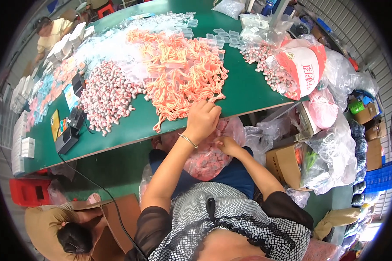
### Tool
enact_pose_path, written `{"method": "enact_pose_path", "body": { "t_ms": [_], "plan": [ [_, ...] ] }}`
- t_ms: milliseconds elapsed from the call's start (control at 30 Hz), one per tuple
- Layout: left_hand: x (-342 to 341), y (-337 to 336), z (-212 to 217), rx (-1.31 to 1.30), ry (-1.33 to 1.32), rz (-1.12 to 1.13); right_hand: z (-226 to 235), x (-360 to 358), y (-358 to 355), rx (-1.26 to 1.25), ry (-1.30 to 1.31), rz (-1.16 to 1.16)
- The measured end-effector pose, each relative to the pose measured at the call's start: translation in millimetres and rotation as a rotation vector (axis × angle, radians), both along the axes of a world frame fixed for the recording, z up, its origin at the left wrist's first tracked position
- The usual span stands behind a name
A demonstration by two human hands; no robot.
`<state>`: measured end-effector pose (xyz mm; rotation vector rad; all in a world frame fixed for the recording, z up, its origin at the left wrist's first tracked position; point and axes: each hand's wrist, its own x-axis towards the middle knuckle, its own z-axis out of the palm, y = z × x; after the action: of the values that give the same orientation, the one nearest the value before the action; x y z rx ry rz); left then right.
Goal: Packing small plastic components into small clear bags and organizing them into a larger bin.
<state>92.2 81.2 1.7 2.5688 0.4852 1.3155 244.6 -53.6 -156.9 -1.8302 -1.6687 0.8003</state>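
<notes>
My left hand (203, 118) is at the near edge of the green table, its fingers curled in at the front of a heap of orange cord bundles (183, 74). One looped bundle (217, 98) sticks out beside the fingertips and seems to be in their grip. Lower down, my right hand (228, 145) has its fingers drawn together over a pink see-through plastic bag (207, 162) in my lap. Pink and greyish pieces fill that bag. Whatever those right fingers hold is too small to make out.
Small pink-and-grey round pieces (109, 93) are piled left of the cords. Clear plastic boxes (224, 37) lie behind. A red-and-white sack (302, 65) spills similar pieces at right. Below stands a cardboard box (284, 166). A black cable (102, 188) hangs down near a crouching person (56, 228).
</notes>
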Motion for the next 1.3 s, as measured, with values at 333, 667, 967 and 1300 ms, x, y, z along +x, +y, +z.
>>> {"method": "enact_pose_path", "body": {
  "t_ms": [333, 667, 967, 1300],
  "plan": [
    [12, 15, 7, -0.083, 0.129, 0.003, 215, 128, 128, 0.546, -0.431, -0.146],
    [10, 14, 12, -0.197, 0.26, -0.025, 179, 269, 363, 0.259, -0.682, -0.111],
    [8, 18, 11, -0.236, 0.31, -0.002, 165, 227, 400, -0.093, -0.564, -0.47],
    [10, 18, 9, -0.218, 0.262, -0.011, 174, 152, 342, -0.071, -0.46, -0.5]
  ]
}}
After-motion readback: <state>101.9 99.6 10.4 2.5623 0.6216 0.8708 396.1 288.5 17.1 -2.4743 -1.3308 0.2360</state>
